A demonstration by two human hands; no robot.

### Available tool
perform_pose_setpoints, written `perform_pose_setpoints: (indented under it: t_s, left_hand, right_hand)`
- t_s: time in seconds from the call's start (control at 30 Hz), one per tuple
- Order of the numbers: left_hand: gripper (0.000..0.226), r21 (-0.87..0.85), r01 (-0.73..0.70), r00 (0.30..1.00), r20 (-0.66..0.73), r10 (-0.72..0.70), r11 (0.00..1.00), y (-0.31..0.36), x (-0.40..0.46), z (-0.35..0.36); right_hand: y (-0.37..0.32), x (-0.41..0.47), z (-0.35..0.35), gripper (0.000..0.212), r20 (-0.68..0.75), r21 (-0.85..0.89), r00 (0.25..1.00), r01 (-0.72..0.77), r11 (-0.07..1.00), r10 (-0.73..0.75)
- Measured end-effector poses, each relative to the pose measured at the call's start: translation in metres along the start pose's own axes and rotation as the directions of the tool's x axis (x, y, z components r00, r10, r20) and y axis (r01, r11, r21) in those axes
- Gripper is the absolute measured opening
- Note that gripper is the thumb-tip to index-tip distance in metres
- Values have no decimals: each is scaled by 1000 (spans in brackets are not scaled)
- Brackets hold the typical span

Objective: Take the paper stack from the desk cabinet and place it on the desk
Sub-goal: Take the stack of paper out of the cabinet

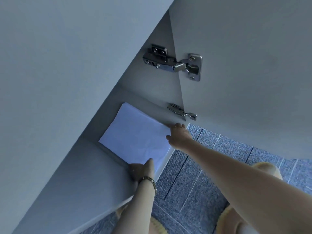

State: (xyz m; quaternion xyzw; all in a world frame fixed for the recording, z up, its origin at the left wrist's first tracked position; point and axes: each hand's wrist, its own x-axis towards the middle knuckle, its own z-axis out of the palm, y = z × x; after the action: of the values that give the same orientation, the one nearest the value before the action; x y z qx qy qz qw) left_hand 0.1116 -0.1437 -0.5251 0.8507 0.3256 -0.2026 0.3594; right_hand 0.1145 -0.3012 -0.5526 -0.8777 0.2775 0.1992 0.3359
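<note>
A white paper stack (135, 134) lies flat on the floor of the open desk cabinet (104, 159), low in the head view. My left hand (141, 171), with a metal bracelet at the wrist, grips the stack's near corner, thumb on top. My right hand (179, 136) holds the stack's right edge, fingers curled at and under the sheets. The stack still rests on the cabinet floor, partly over its front lip.
The cabinet door (244, 65) stands open on the right, held by two metal hinges (172, 63). The desk's grey underside and panel (59, 73) fills the left. Blue-grey carpet (202, 174) and my knees lie below.
</note>
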Motion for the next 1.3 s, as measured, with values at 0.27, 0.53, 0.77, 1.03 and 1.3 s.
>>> perform_pose_setpoints:
  t_s: [0.27,0.53,0.77,1.03,1.3]
  left_hand:
    - [75,-82,27,999,21,-26,996,-33,-55,9]
    - [80,-127,98,995,-2,-99,987,-66,-55,29]
    - [46,-323,274,961,123,-247,906,-67,-45,13]
    - [44,-370,392,805,581,-119,842,-80,-43,10]
    - [39,-388,247,875,483,-32,888,-72,-65,-13]
  right_hand:
    - [56,-39,-8,32,59,171,987,-155,973,147]
    - [71,-31,-1,43,144,356,981,-177,918,133]
    - [75,-25,-9,25,292,290,944,-239,927,152]
    - [86,-30,-11,45,408,444,910,-271,854,77]
    - [68,-70,-32,49,316,392,948,-172,904,43]
